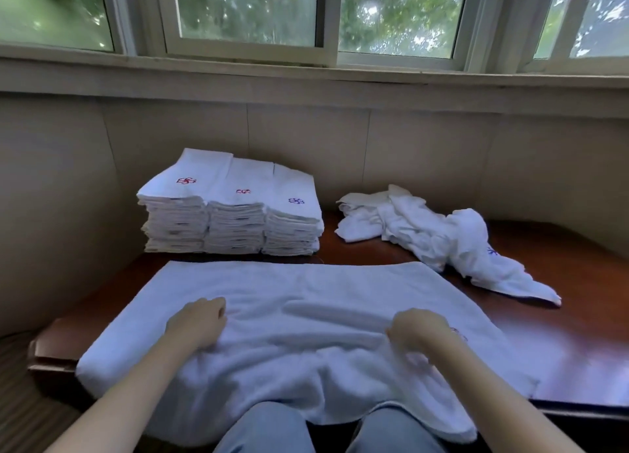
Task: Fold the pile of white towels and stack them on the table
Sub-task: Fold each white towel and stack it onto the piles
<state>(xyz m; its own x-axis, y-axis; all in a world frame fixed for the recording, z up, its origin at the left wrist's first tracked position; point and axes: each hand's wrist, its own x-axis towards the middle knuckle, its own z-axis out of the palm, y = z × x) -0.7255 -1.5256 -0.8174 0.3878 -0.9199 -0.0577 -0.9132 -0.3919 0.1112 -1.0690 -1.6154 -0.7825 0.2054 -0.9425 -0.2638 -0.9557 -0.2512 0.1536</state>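
A white towel [306, 292] lies spread across the dark wooden table [578, 350], its near edge hanging over the front onto my lap. My left hand [199, 321] rests on the towel's left part with curled fingers gathering the cloth. My right hand [417, 330] grips a bunched fold of the same towel on the right, beside a small embroidered mark. Three neat stacks of folded white towels [231, 210] stand side by side at the back left. A loose pile of unfolded white towels [432, 234] lies at the back right.
A beige wall panel [442, 153] rises right behind the table, with windows [245, 9] above it. My knees in blue jeans [272, 428] sit under the table's front edge. Bare wood shows at the right of the table.
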